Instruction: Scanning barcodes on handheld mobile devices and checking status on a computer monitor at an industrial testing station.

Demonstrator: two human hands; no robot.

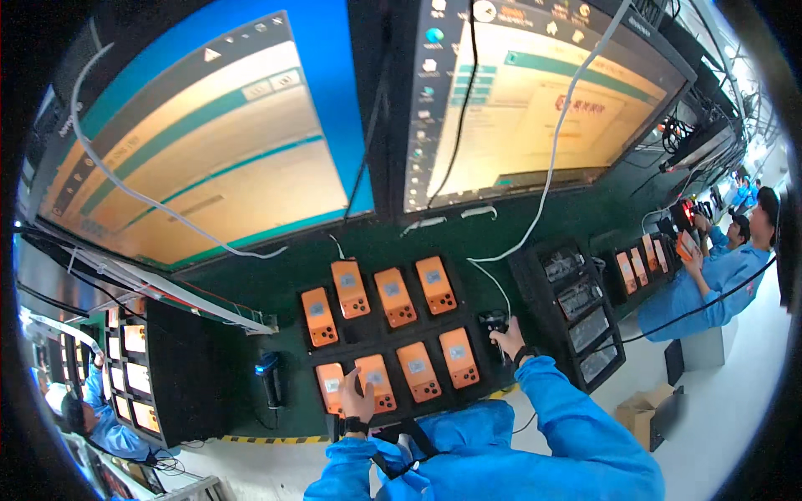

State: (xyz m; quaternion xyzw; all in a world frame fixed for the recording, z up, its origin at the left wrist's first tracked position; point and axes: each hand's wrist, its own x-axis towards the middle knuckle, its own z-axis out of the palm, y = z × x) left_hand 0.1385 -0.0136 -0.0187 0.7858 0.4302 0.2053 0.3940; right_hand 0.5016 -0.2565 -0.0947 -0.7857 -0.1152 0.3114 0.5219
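Note:
Several orange phones, each with a pale label on its back, lie in a black foam tray in front of me. My left hand is over the tray's near left corner with its fingers apart, beside an orange phone. Whether it touches that phone I cannot tell. In the far row, another orange phone sits farther back than its neighbours, with a dark recess in front of it. Right of the tray, my right hand is closed around a small black corded device, partly hidden by the fingers.
Two large monitors stand behind the tray, with white cables hanging across them. A blue-and-black handheld scanner stands to the left. Black trays lie on the right. Co-workers in blue are at both sides; a cardboard box sits lower right.

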